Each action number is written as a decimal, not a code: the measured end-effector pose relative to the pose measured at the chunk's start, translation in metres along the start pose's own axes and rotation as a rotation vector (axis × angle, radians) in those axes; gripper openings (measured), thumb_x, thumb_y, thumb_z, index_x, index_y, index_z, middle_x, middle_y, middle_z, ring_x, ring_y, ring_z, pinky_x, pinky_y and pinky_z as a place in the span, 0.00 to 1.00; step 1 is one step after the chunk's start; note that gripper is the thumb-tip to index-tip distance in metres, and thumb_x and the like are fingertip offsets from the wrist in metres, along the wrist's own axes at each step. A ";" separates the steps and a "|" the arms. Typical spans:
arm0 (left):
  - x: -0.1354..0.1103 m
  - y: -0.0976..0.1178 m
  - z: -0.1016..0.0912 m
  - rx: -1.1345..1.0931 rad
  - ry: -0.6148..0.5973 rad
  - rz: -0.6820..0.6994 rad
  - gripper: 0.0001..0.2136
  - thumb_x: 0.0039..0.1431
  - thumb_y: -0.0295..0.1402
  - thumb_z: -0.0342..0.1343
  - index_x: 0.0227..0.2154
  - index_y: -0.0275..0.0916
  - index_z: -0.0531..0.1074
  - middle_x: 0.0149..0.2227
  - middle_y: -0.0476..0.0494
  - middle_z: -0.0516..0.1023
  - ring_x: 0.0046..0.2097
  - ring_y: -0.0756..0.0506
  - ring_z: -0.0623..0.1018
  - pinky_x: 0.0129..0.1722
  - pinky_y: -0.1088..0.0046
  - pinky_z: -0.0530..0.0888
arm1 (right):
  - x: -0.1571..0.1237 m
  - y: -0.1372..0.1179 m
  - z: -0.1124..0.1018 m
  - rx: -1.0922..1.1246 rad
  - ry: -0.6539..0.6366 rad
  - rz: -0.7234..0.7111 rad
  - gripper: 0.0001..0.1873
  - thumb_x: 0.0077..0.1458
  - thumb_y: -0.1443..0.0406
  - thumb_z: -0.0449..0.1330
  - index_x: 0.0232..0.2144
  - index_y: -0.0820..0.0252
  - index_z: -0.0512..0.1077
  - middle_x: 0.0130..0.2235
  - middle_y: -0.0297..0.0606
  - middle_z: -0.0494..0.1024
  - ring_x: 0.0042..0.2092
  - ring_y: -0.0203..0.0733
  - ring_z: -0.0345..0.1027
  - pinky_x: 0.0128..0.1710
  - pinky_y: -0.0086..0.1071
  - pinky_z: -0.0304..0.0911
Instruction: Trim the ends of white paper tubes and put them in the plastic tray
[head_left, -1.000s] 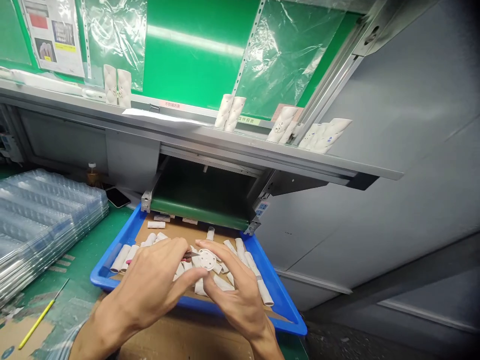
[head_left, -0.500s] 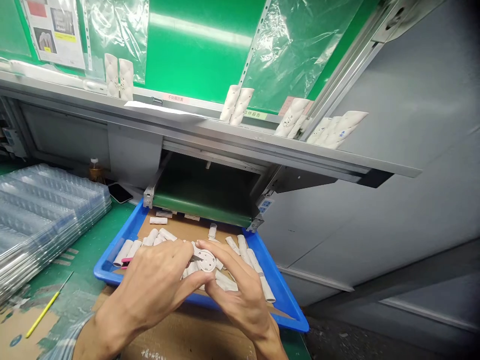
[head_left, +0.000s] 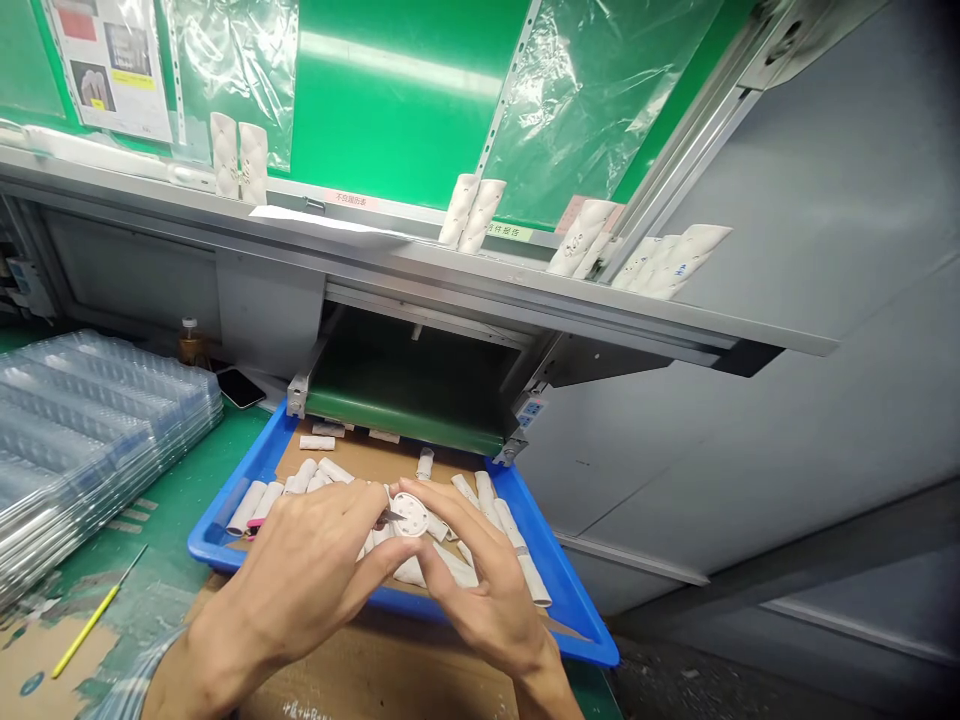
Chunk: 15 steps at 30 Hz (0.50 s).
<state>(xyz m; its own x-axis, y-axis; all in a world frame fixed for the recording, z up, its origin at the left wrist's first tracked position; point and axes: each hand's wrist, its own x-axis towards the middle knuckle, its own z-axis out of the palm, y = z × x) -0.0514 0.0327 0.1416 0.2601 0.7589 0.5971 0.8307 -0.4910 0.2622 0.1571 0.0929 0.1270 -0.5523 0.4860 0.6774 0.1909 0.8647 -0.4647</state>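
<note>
My left hand [head_left: 300, 550] is closed around a knife; its thin dark blade [head_left: 394, 516] pokes out past the fingers toward the right. A pink handle end [head_left: 256, 524] shows at the far side of that hand. In my right hand [head_left: 484, 580], thumb and fingers grip a white tube-like part [head_left: 412, 514], its round end with several small holes turned toward me. The blade tip lies at that end face; whether it touches is hard to tell. Beneath both hands is a blue tray [head_left: 577, 610] holding several white tubes [head_left: 508, 522] on cardboard.
A green conveyor belt [head_left: 409, 415] ends above the tray's far side. At left are stacked clear plastic trays [head_left: 97, 420], a phone [head_left: 240, 387], a bottle [head_left: 193, 345] and a yellow-handled tool [head_left: 90, 625]. White tubes [head_left: 480, 215] stand on the metal shelf [head_left: 420, 260].
The white part has shifted slightly up and left and its holed end has turned a little. My right fingers have moved around it; the left hand stays nearly in place.
</note>
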 end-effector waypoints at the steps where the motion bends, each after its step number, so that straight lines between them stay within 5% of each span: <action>1: 0.000 0.000 0.000 -0.006 -0.007 -0.011 0.15 0.80 0.45 0.42 0.39 0.45 0.66 0.33 0.51 0.78 0.33 0.42 0.78 0.31 0.66 0.60 | 0.000 0.001 -0.001 0.012 -0.005 0.009 0.27 0.69 0.71 0.59 0.66 0.50 0.68 0.60 0.41 0.78 0.61 0.45 0.74 0.61 0.36 0.72; 15: -0.001 0.005 0.005 0.121 -0.003 -0.019 0.20 0.80 0.49 0.35 0.35 0.45 0.63 0.29 0.51 0.76 0.29 0.41 0.77 0.27 0.65 0.59 | -0.003 0.004 0.004 -0.084 0.146 0.003 0.19 0.66 0.72 0.64 0.57 0.51 0.73 0.51 0.40 0.77 0.51 0.46 0.75 0.52 0.36 0.73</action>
<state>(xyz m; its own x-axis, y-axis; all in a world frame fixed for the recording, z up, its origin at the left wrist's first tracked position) -0.0453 0.0313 0.1382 0.2451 0.7691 0.5902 0.8890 -0.4212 0.1797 0.1566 0.0950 0.1210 -0.4286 0.4965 0.7549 0.2626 0.8679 -0.4217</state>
